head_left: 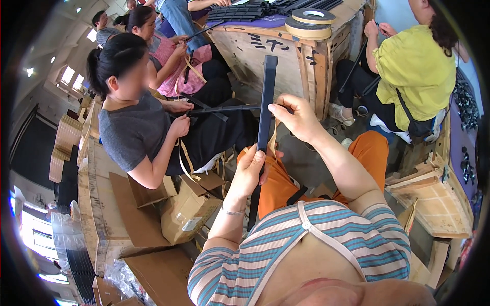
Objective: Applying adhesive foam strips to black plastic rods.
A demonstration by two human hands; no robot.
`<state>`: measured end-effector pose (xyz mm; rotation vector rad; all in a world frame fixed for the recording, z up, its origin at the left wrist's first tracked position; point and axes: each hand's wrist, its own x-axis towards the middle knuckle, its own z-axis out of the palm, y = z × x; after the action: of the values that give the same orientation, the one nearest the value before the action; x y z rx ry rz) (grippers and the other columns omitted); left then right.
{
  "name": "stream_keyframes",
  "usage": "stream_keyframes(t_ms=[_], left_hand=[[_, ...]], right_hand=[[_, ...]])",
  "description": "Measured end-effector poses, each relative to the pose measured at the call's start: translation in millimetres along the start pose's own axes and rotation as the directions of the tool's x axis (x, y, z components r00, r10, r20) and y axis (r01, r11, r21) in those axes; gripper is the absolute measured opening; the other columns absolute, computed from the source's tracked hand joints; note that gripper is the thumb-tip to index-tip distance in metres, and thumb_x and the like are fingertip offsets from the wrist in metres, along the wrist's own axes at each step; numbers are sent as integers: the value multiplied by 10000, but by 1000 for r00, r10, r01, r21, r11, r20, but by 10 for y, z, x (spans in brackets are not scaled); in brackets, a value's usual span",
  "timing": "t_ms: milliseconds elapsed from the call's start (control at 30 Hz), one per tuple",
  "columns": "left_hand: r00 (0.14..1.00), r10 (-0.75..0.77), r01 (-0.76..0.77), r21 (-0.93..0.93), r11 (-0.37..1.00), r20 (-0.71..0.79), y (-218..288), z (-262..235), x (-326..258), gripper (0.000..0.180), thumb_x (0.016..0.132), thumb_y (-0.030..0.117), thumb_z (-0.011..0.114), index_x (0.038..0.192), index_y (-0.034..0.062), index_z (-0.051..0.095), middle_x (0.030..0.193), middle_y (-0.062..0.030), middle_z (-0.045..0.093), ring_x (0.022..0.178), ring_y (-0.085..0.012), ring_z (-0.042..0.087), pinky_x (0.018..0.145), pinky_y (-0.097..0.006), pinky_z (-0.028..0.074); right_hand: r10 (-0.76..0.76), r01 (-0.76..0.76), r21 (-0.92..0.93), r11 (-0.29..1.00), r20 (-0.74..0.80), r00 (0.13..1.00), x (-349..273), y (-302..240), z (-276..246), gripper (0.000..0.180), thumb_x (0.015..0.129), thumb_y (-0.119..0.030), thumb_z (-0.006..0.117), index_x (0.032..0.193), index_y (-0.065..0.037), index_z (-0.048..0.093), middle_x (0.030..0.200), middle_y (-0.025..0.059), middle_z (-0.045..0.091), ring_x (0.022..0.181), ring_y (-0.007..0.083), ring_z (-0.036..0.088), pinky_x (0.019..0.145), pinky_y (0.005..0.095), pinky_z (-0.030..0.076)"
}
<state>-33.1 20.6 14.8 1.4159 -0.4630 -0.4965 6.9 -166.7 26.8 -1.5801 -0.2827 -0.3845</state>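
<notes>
A long dark bar [267,97] stands nearly upright in front of me. My left hand [252,166] is closed round its lower part, with the thumb flat along its face. At the bar's right edge, about mid-length, my right hand [297,118] pinches with thumb and forefinger. A narrow tan tape strip [273,137] hangs from that pinch, close beside the bar, down toward my left hand. The right fingertips partly hide where the strip meets the bar. Both hands are above my orange trousers [367,153].
Two tape rolls [308,31] lie on a wooden crate [255,43] ahead, with black strips behind them. Co-workers sit at the left and right, the nearest in a grey shirt [138,132] holding a dark bar. Cardboard boxes [186,211] stand at my left; a wooden crate [434,196] is at right.
</notes>
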Motion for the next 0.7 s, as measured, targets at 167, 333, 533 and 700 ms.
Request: stream_keyframes(t_ms=[167,333,533,700], left_hand=[[1000,-19,19,3,1000,3,38,40,10,331,971,287,323,1023,-2,476,950,-120,610,437,-56,414,410,-176,340],[999,-34,30,-105,994,-36,-90,47,17,275,932,268,448,959,-5,473,783,-84,568,470,-84,451,421,-193,365],[928,59,19,205,979,-368,-297,68,19,264,777,99,684,869,25,448,716,-29,494,575,-98,477,532,-205,407],[711,539,-60,725,686,-451,-391,178,44,364,634,26,747,849,8,454,825,-97,433,737,-197,451,632,-291,407]], right_hand=[[-6,6,112,994,-2,1000,37,60,61,181,833,-166,606,785,8,594,646,4,510,584,51,425,523,223,360],[-67,69,38,997,-53,996,36,21,76,164,819,-147,605,797,15,592,644,23,515,579,55,429,519,224,366],[-173,152,-167,974,-120,978,-51,-80,109,101,798,-66,606,766,9,546,639,-4,460,570,48,385,505,215,329],[-197,171,-189,967,-131,972,-82,-103,123,108,799,-60,605,755,10,537,632,0,451,567,53,382,502,223,335]])
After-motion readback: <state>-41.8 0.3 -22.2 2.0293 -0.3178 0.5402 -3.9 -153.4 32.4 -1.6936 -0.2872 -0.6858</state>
